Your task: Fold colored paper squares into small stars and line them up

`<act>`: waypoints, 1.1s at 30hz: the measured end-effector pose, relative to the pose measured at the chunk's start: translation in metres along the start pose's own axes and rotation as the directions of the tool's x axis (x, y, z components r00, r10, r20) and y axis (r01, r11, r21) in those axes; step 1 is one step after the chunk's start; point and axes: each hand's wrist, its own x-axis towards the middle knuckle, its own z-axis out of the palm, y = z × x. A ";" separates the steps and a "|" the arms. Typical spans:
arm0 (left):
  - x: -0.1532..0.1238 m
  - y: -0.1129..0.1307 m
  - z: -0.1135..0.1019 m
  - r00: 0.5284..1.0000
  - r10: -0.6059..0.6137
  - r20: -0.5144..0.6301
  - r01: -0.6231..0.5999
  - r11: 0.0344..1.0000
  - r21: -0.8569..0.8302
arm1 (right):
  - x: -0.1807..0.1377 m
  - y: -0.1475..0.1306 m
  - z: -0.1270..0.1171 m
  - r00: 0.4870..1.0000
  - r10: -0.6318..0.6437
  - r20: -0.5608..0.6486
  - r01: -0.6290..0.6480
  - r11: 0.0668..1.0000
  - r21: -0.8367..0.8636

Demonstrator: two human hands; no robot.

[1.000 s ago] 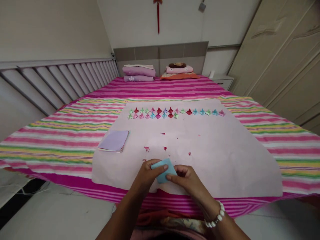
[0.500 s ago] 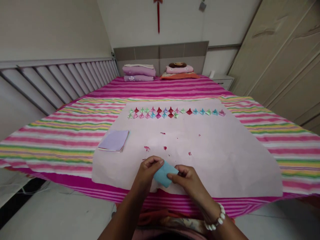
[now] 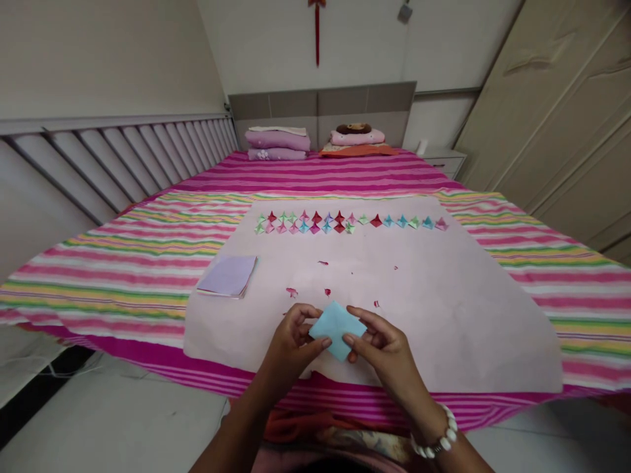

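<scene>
A light-blue folded paper square (image 3: 337, 327) is held in the air with one corner pointing away from me, just above the near part of a large pale paper sheet (image 3: 434, 315). My left hand (image 3: 296, 338) pinches its left corner, thumb on top and fingers behind. On the right side, my right hand (image 3: 378, 341), with a white bead bracelet at the wrist, presses its thumb on the front while the fingers support the back. Beyond the hands lie small red paper scraps (image 3: 327, 292).
Small folded paper pieces (image 3: 339, 223) in several colours form two rows along the sheet's far side. A stack of square papers (image 3: 229, 276), lilac on top, lies at the left. The sheet rests on a striped bed (image 3: 123, 263); folded bedding (image 3: 279, 141) sits by the headboard.
The blue paper has turned so a corner points away, and it has risen slightly. My left hand shifted its thumb down to the left corner; my right hand now spreads along the right side.
</scene>
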 end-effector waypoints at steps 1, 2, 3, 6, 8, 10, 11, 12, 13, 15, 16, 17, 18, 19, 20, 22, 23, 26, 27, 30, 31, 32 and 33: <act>0.000 0.000 0.000 1.000 0.000 0.008 0.000 1.000 -0.002 | 0.000 0.001 -0.001 1.000 -0.005 0.005 0.005 1.000 -0.022; 0.000 0.001 0.000 1.000 0.002 0.017 -0.001 1.000 -0.005 | -0.001 0.001 -0.001 1.000 -0.009 0.007 0.010 0.999 -0.037; 0.000 0.001 0.000 1.000 0.005 0.026 -0.005 1.000 -0.007 | -0.001 0.002 -0.002 1.000 -0.011 0.010 0.011 0.999 -0.043; -0.001 0.000 0.000 0.998 0.047 0.038 -0.048 0.999 0.017 | -0.001 0.003 -0.004 1.000 -0.003 0.028 0.005 0.999 -0.044; -0.001 0.000 0.000 0.996 0.081 0.037 -0.083 0.994 0.069 | -0.001 0.004 -0.004 0.999 0.003 0.042 -0.001 0.999 -0.049; -0.002 -0.001 0.000 0.997 0.077 0.020 -0.079 0.992 0.100 | -0.001 0.004 -0.004 0.999 0.002 0.046 0.001 0.999 -0.054; -0.002 -0.001 0.000 0.998 0.063 0.010 -0.064 0.993 0.099 | -0.001 0.004 -0.004 0.999 -0.001 0.047 0.003 0.999 -0.051; -0.003 -0.001 0.000 0.999 0.047 0.001 -0.047 0.995 0.093 | -0.001 0.004 -0.003 0.999 -0.003 0.049 0.006 0.999 -0.047; -0.003 -0.001 0.000 0.999 0.034 -0.005 -0.034 0.995 0.089 | -0.001 0.004 -0.003 0.999 -0.004 0.052 0.006 0.999 -0.042; -0.003 -0.001 -0.001 0.999 0.036 0.003 -0.036 0.994 0.101 | -0.001 0.004 -0.003 0.998 0.000 0.058 0.002 0.999 -0.034; -0.003 -0.001 -0.001 0.999 0.051 0.010 -0.052 0.992 0.111 | -0.001 0.004 -0.003 0.998 0.004 0.061 -0.002 1.000 -0.031; -0.003 -0.001 -0.001 0.997 0.069 0.016 -0.071 0.990 0.125 | -0.001 0.004 -0.003 0.998 0.006 0.061 -0.004 1.000 -0.031; -0.003 -0.001 -0.001 0.996 0.089 0.020 -0.091 0.986 0.141 | -0.001 0.004 -0.004 0.998 0.008 0.062 -0.006 0.999 -0.034; -0.003 -0.001 -0.001 0.994 0.110 0.023 -0.112 0.981 0.158 | -0.001 0.004 -0.004 0.998 0.008 0.065 -0.006 0.999 -0.038; -0.003 -0.001 -0.002 0.991 0.129 0.025 -0.131 0.975 0.178 | -0.001 0.005 -0.004 0.998 0.008 0.068 -0.005 0.999 -0.042; -0.003 -0.002 -0.002 0.984 0.171 0.042 -0.176 0.959 0.223 | -0.001 0.005 -0.004 0.997 0.007 0.073 -0.003 0.999 -0.049; -0.003 -0.002 -0.003 0.980 0.191 0.053 -0.198 0.950 0.243 | -0.001 0.005 -0.004 0.997 0.005 0.075 -0.002 0.999 -0.051; -0.002 -0.003 -0.003 0.971 0.227 0.069 -0.237 0.926 0.293 | -0.002 0.005 -0.004 0.996 -0.009 0.087 0.012 0.999 -0.041; -0.002 -0.003 -0.004 0.971 0.227 0.069 -0.237 0.924 0.301 | -0.002 0.005 -0.004 0.996 -0.021 0.092 0.023 0.999 -0.029; -0.002 -0.003 -0.005 0.973 0.223 0.066 -0.232 0.924 0.305 | -0.002 0.003 -0.003 0.992 -0.072 0.101 0.069 0.997 0.030; -0.002 -0.003 -0.005 0.972 0.224 0.067 -0.234 0.923 0.307 | -0.001 0.002 -0.002 0.991 -0.089 0.103 0.084 0.995 0.046; -0.002 -0.003 -0.006 0.971 0.227 0.069 -0.237 0.921 0.310 | -0.001 0.002 -0.002 0.989 -0.103 0.105 0.097 0.994 0.058; -0.002 -0.003 -0.006 0.970 0.231 0.073 -0.242 0.919 0.311 | -0.001 0.001 -0.002 0.987 -0.114 0.109 0.107 0.992 0.066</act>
